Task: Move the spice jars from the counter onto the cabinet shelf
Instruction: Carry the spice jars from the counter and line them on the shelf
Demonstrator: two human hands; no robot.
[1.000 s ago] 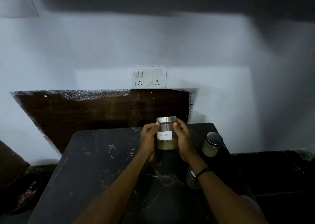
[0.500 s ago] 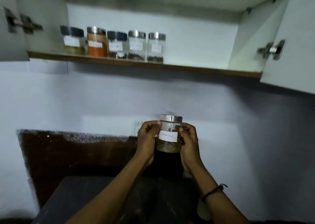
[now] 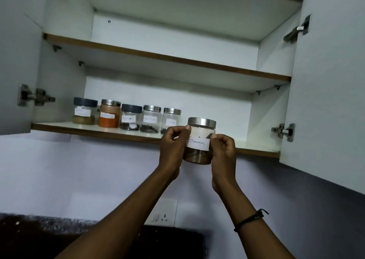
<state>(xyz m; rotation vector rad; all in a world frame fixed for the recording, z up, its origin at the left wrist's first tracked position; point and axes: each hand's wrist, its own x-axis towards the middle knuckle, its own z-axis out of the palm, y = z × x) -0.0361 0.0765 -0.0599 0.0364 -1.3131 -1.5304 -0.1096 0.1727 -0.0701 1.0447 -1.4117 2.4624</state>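
White laminate lines the open wall cabinet (image 3: pixel 177 31) above me, its two doors swung wide at 9 and 3 o'clock with steel hinges (image 3: pixel 33 96) showing. Wood-edged, the lower shelf (image 3: pixel 59 126) runs across at mid-height; a second shelf (image 3: pixel 158 56) sits above it toward 12 o'clock. Pale lilac wall (image 3: pixel 79 170) fills the space under the cabinet, with a white switch-and-socket plate (image 3: pixel 163 213) at 6 o'clock and a dark brown backsplash panel (image 3: pixel 39 239) toward 7 o'clock.

On the lower shelf, five labelled clear jars stand in a row at about 10 o'clock: a dark-lidded jar of tan powder (image 3: pixel 84 110), a steel-lidded jar of orange powder (image 3: pixel 109 113), a dark-lidded jar (image 3: pixel 130 118), and two steel-lidded jars (image 3: pixel 151 118) (image 3: pixel 171 119) with dark bits at the bottom.

I hold a clear steel-lidded jar with a white "Cinnamon" label (image 3: pixel 199 141) upright in front of the shelf edge, just right of the row. My left hand (image 3: pixel 171 150) grips its left side, thumb near the lid; my right hand (image 3: pixel 223 156) grips its right side, fingers curled at the label. A black cord bracelet (image 3: pixel 250 218) circles my right wrist.
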